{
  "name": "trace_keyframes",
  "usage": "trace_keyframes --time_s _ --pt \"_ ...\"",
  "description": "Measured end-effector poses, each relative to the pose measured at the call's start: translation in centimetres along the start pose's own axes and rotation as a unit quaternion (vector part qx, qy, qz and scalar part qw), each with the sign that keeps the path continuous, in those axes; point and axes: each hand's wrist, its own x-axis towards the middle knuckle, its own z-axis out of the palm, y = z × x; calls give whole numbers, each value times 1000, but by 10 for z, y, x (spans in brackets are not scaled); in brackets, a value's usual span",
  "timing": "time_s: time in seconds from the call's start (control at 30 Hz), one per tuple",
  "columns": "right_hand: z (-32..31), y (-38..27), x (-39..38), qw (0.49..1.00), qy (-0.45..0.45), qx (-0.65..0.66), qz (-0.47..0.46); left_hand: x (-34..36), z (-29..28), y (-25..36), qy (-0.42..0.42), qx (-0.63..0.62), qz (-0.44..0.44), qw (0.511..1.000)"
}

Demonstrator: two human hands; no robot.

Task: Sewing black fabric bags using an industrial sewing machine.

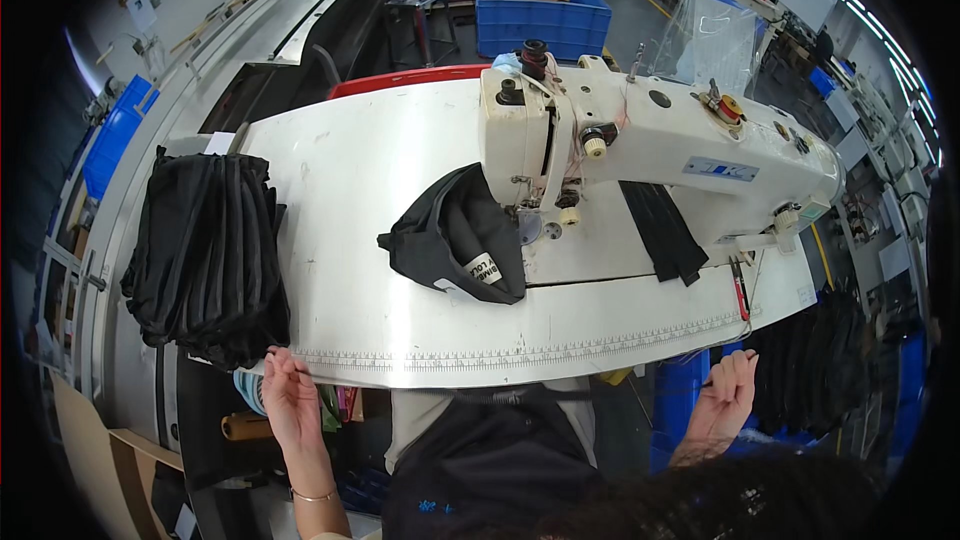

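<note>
My left hand (290, 395) is closed in a pinch at the table's front edge, just below a thick stack of folded black fabric pieces (205, 250). Far to the right, my right hand (728, 395) is closed too, in front of the table edge. A thin black strip (515, 397) runs between both hands across my lap, hard to see against the dark apron. Beside the needle area of a white sewing machine (660, 130) lies a black sewn fabric piece (450, 235) with a white label. Another black strip (660, 230) lies under the machine's arm.
The white table (340, 240) has a printed ruler (520, 355) along its front edge. Red-handled snips (740, 290) lie at its right end. Black fabric pieces (815, 360) hang at the right. A blue crate (540, 20) stands behind, and a cardboard box (90, 460) at lower left.
</note>
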Motion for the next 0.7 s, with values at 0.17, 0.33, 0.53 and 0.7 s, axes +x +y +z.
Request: trace_keyframes --time_s 0.17,0.33,0.53,0.7 --pt "23 -12 -21 908 -204 -215 297 -41 41 15 -245 204 -54 946" --pt "72 47 -39 602 -605 -510 106 -61 116 -33 -517 421 -24 744" --pt "38 78 -54 714 -512 -440 185 -16 131 -90 -522 380 -141 751" --pt "33 82 -24 779 -321 -440 310 -3 147 -147 -524 736 354 243"
